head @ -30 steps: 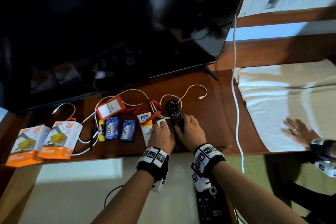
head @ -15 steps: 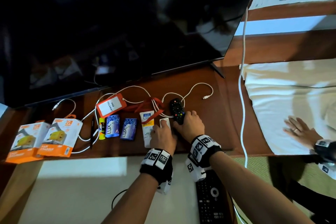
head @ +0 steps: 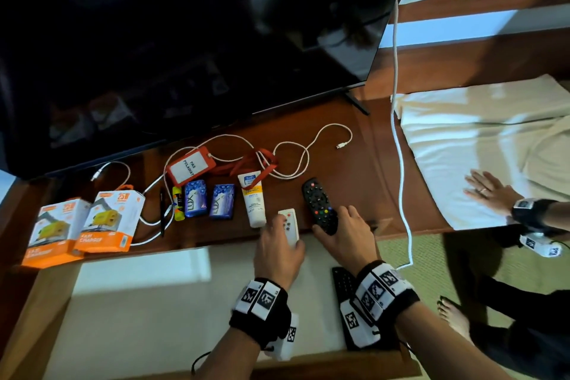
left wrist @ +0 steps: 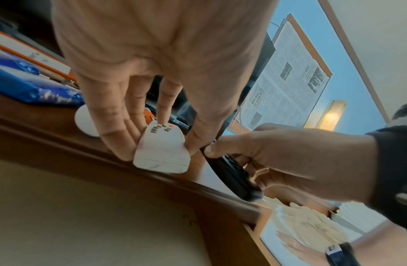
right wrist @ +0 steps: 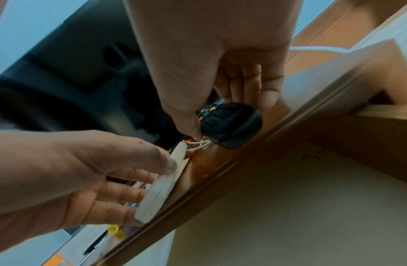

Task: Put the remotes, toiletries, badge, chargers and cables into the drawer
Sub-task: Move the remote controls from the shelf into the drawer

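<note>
My left hand grips a small white remote at the front edge of the wooden top, fingers and thumb on its sides. Beside it my right hand holds a black remote by its near end. Another black remote lies in the open drawer below. Further left on the top lie a white tube, two blue soap packs, an orange badge, white cables and two charger boxes.
A large black TV stands close behind the items. A thick white cord hangs down at the right. Another person's hand rests on a white cloth to the right; their bare foot is on the floor.
Both hands have drawn back toward the front edge, each bringing its remote along. The black remote has come away from the cables.
</note>
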